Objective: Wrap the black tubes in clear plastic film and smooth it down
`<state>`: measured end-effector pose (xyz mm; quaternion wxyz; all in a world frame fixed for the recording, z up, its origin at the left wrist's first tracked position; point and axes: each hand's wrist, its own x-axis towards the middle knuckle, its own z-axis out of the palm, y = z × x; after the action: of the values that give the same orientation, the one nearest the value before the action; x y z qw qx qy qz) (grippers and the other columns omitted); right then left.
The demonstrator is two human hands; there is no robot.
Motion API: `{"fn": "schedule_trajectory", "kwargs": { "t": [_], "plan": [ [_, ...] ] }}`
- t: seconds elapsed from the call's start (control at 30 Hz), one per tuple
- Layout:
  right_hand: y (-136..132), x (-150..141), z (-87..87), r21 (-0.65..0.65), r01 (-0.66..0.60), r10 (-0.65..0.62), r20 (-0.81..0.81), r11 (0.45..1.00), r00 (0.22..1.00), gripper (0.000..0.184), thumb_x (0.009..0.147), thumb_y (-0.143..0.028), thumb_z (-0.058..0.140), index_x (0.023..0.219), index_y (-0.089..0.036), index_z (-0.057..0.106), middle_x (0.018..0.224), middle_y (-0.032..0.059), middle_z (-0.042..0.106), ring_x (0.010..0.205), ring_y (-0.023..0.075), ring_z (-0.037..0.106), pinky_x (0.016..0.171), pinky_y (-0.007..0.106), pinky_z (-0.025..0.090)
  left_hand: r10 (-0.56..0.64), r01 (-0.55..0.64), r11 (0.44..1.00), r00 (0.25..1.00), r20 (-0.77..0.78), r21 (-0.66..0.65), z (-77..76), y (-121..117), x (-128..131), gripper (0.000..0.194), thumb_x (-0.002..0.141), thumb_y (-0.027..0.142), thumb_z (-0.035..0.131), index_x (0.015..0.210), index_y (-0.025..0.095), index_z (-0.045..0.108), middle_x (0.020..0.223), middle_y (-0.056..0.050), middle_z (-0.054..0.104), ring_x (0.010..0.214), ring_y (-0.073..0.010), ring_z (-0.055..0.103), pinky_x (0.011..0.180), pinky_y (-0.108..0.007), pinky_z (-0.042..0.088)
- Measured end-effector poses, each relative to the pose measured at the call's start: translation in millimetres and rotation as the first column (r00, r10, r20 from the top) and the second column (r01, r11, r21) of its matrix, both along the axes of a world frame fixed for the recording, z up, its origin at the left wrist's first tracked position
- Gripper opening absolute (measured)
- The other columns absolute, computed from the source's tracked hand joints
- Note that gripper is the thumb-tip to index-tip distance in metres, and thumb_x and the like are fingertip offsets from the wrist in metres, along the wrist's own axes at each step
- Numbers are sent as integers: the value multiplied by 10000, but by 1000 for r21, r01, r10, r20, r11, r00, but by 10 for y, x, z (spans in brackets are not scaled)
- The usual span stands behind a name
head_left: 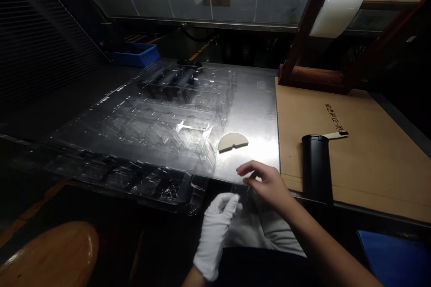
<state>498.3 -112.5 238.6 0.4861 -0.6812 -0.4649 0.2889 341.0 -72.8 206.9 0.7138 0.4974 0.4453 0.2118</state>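
Just the head view to go on, and I'm standing right here, so my two cents. Lower middle of the frame: the left hand [218,213] in a white fabric glove is curled, fingertips near the thumb; can't tell if something small is pinched in there. The bare right hand [266,181] is half open, fingers bent, thumb apart, nothing visible in it.

Nearest loose piece is the flat beige half-disc with a notched straight edge [233,141], mid-frame on the shiny metal desk [256,94], just beyond the right hand and untouched. Looks to me like small fingertip work, so I'd do it over the metal, not past the front edge where drops hit your lap. If you pick that piece up, pinch its rim, and mind your sleeve around the clear plastic trays [215,119], centre left. Watch your right elbow near the black capped cylinder [316,168] too, imo.
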Motion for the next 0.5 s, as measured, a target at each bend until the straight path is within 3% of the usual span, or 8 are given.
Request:
{"fn": "schedule_trajectory", "kwargs": {
  "t": [0.07,0.2,0.3,0.37,0.43,0.5],
  "plan": [
    [195,-26,-140,6,-1,0,239,1000,971,216,806,-30,518,898,-193,626,1005,52,680,923,183,619,784,340,506,83,-83,997,996,20,2,-158,56,17,184,787,356,671,836,180,648,776,7,648,777,-130,591,765,-238,452],
    [327,-58,-316,-24,115,-91,462,993,882,113,815,-94,589,850,-184,648,1251,140,567,1173,333,458,952,569,341,188,-187,982,980,70,-32,-416,120,89,221,776,376,675,870,182,628,790,10,643,747,-124,599,752,-255,474],
    [226,-44,-326,-21,218,-158,623,976,766,61,829,-201,626,863,-210,675,1258,126,548,1126,322,481,914,523,391,191,-184,981,974,123,-68,-514,151,101,247,773,382,673,921,188,638,870,-14,675,800,-144,627,813,-299,486],
    [110,-67,-319,63,240,-222,656,969,722,161,881,-200,546,973,-224,677,1255,111,552,1127,284,493,910,466,423,186,-174,981,970,157,-87,-553,180,89,254,765,365,685,934,179,645,925,-37,686,855,-165,641,874,-335,478],
    [-4,-144,-333,141,159,-212,695,977,687,297,917,-158,452,1165,-215,606,1302,100,535,1217,260,448,990,464,379,193,-176,979,965,180,-106,-596,211,74,253,759,341,697,945,177,645,963,-49,688,891,-183,646,914,-366,466],
    [-81,-254,-375,105,22,-95,766,994,635,398,926,-197,454,1323,-171,474,1360,98,502,1299,252,378,1075,472,283,217,-196,973,957,192,-121,-654,229,64,262,745,325,713,957,186,644,1010,-52,685,939,-195,642,953,-382,448]
  ]
}}
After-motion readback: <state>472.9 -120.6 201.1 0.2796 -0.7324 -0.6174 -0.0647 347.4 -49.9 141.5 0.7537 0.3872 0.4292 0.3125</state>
